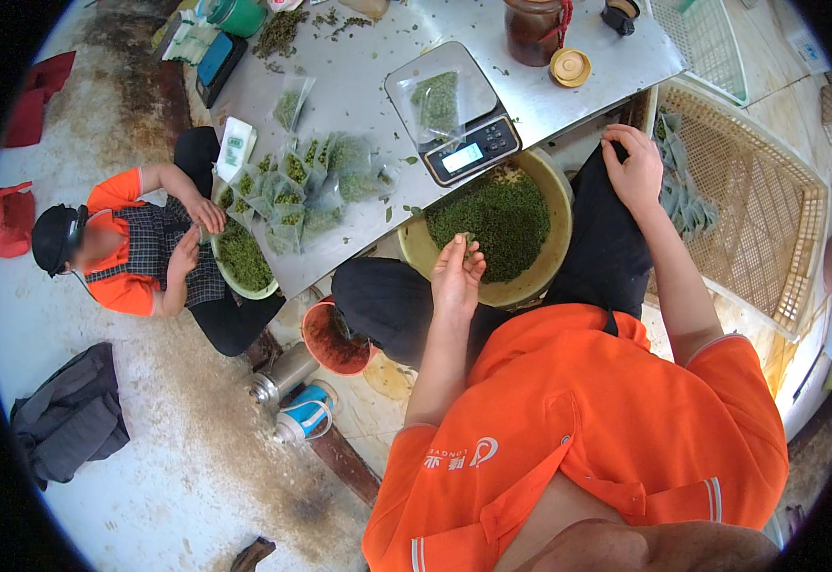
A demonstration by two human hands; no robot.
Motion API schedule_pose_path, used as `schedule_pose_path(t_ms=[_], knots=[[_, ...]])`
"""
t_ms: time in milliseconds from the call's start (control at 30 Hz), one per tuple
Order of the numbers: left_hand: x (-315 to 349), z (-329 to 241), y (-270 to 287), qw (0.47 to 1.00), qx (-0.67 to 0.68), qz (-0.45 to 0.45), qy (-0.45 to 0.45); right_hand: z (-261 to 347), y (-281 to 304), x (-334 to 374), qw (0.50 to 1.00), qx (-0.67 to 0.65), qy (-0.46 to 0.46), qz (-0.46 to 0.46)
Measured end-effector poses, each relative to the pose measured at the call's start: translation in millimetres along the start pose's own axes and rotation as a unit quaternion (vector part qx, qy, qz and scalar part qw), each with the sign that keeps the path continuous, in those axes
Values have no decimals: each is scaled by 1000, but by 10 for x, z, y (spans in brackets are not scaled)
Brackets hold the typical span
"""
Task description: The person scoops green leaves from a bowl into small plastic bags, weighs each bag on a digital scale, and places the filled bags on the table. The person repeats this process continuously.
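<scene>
"While you sit at the bench (349, 95), what are your hands doing?"

"My left hand (458, 274) is drawn narrow, thumb and fingertips together on what looks like a bit of green leaf (467, 237), just above the basin (563, 191)."

"And the other?"

"My right hand (637, 167) rests at my right knee, fingers bent; I can't tell whether anything sits inside them."

"Where are the loose leaves (502, 224)?"

"They lie in that yellowish basin between my legs, close by the bench edge."

"What stands near it?"

"A scale (473, 153) on the bench, just beyond the basin, with a clear bag (438, 100) of green on its plate. Left of it I see many filled bags (292, 170), and a co-worker (130, 243) in orange works both hands beside a pale bowl (252, 294) heaped with green"
</scene>
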State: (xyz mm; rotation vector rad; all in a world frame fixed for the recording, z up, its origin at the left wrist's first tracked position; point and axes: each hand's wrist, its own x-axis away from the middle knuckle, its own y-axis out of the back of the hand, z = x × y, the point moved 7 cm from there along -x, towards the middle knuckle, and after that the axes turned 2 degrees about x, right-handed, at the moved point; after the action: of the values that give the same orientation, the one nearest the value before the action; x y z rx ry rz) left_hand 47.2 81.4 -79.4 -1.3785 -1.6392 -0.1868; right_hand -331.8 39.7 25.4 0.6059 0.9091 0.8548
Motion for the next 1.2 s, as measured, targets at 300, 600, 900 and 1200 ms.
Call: schedule_pose_path(t_ms=[300,600,900,1200], knots=[[-95,-868,-1127,982,79,92,-145,-30,-22,-3,1000,4,-9,19],[-155,-870,-1069,981,11,78,-179,-39,-15,15,1000,11,-9,16],[296,-824,-1118,714,-554,31,-428,513,-168,-131,993,-67,98,13],[-37,-1130,-1495,622,-572,58,-532,1931,-878,-496,945,-80,304,91]])
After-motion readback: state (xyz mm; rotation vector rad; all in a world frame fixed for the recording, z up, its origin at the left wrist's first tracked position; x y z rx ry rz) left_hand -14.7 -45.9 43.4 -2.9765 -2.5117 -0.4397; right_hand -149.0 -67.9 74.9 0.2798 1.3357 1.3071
